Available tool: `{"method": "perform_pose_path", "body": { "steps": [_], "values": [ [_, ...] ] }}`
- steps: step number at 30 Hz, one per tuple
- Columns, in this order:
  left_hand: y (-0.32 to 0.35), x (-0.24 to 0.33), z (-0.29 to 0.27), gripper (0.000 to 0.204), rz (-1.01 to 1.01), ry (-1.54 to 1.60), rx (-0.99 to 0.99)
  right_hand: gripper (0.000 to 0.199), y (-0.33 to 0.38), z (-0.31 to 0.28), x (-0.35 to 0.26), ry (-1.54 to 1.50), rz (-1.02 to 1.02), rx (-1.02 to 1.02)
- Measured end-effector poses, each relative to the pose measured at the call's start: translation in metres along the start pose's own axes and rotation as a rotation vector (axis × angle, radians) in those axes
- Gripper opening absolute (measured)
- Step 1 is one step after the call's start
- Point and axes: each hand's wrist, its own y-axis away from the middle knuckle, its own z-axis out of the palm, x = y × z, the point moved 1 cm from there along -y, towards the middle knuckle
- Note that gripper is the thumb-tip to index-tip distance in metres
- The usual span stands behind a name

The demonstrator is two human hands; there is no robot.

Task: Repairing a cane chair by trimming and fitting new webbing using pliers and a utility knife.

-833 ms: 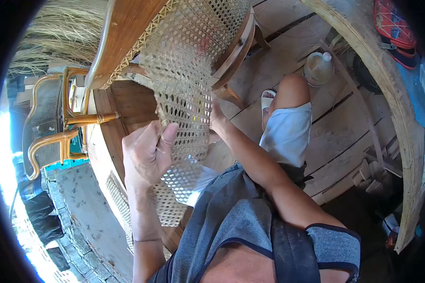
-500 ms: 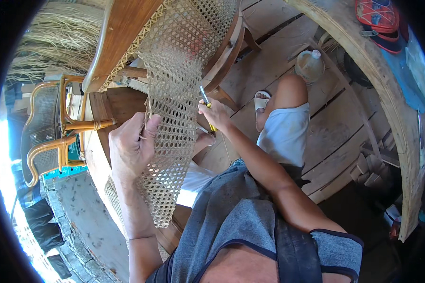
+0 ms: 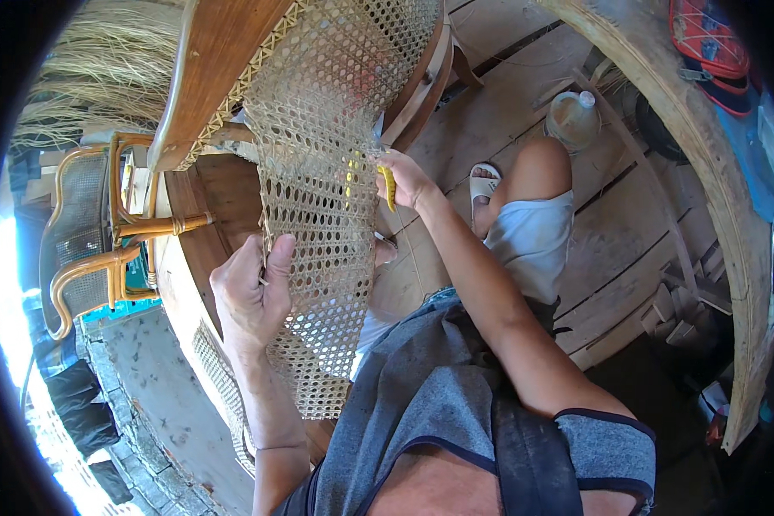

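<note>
A long sheet of woven cane webbing hangs from the wooden chair frame toward my body. My left hand is closed on the sheet's left edge, thumb on top. At the opposite edge, higher up, my right hand grips a yellow-handled hand tool. More yellow shows through the holes of the cane beside it, perhaps a second handle. The tool's metal end is by the cane edge and too blurred to make out.
A rattan chair stands at the left, below a bundle of loose strands. On the plank floor are a plastic jug and wood offcuts. A curved wooden edge rims the right, with a red pouch beyond.
My right hand has moved slightly up and right, turning the tool so its yellow part now meets the cane edge. The lower sheet has swung right, and my left hand has shifted slightly right and down.
</note>
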Motion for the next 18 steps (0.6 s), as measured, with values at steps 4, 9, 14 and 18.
{"method": "perform_pose_path", "body": {
  "steps": [4, 9, 14, 18],
  "values": [
    [0.0, 0.003, -0.003, 0.025, 0.021, 0.002, 0.019, 0.033, -0.004, -0.012, 0.024, 0.503, -0.085, 1.056],
    [-0.011, 0.014, -0.01, 0.029, 0.059, 0.011, -0.017, 0.029, 0.0, -0.006, 0.027, 0.622, -0.158, 1.284],
    [-0.016, 0.011, -0.019, 0.031, 0.058, -0.073, -0.008, 0.021, 0.059, 0.007, 0.029, 1.562, 0.463, 1.517],
    [-0.012, 0.009, -0.016, 0.03, 0.043, -0.013, -0.031, 0.027, 0.061, 0.023, 0.032, 2.17, 0.401, 1.513]
  ]
}}
